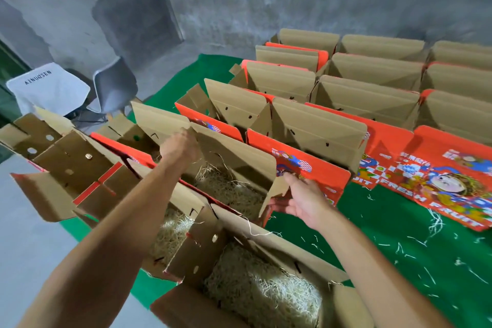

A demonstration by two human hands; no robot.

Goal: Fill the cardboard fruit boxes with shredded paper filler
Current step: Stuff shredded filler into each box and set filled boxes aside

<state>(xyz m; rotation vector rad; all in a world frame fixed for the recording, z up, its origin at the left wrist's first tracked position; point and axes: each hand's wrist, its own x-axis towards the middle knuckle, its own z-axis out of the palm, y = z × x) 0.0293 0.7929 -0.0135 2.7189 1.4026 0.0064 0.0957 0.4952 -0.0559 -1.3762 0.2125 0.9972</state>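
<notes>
1. The shredded paper filler (231, 189) lies as a pale, tangled bed in the bottom of the box being worked (239, 157). More of it fills the nearest box (266, 290) and the one between them (173, 229).
2. The filler looks very light, springy and loose. It should compress easily and shed strands, so it is best taken in a broad open-fingered scoop from the middle of a clump, not pinched at one strand.
3. The boxes are thin corrugated cardboard: light, stiff along the panels, prone to crease at the folds. A flap's free edge is the natural place to take hold.
4. The left hand (181, 146) reaches to the top edge of the tall back flap; the picture is blurred there, so whether its grip closes on the flap cannot be told.
5. The right hand (295, 197) is relaxed with fingers spread, its fingertips touching the small side flap (277, 192) at the box's right end and holding nothing.
6. Rows of unfilled boxes (359, 98) stand further back on the green floor covering (372, 221), their upright flaps narrowing each opening.
7. Loose strands (436, 221) lie scattered on the green beside a flat printed red box (452, 178).
8. A grey chair (114, 88) with a white cloth (48, 88) beside it stands far left, well apart.
</notes>
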